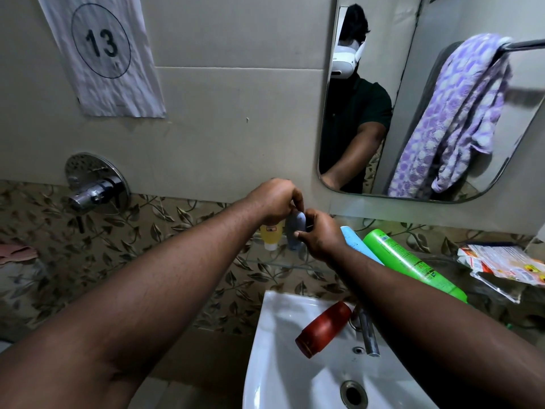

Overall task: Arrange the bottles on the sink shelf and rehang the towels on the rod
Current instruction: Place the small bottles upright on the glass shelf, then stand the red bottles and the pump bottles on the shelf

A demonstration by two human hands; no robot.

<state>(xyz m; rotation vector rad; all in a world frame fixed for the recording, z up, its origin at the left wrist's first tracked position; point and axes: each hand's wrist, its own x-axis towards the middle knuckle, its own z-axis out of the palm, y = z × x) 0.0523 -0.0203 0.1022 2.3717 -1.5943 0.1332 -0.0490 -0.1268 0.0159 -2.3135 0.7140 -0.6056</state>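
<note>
Both your bare forearms reach forward, and your hands almost meet. Your left hand [277, 202] arches down from above, fingertips pinching the top of the grey bottle [295, 230]. Your right hand [320, 236] grips its side with curled fingers.

Left hand [274, 199], right hand [320, 234] grip grey bottle [293, 227]

yellow bottle [269, 238]: cap down, frame centre
grey bottle [295, 231]: upright, touching it
blue bottle [354, 240], green bottle [407, 261]: leaning, right of centre
red bottle [324, 329]: lying, lower centre
purple towel [448, 122]: draped over rod [525, 44], upper right
</note>
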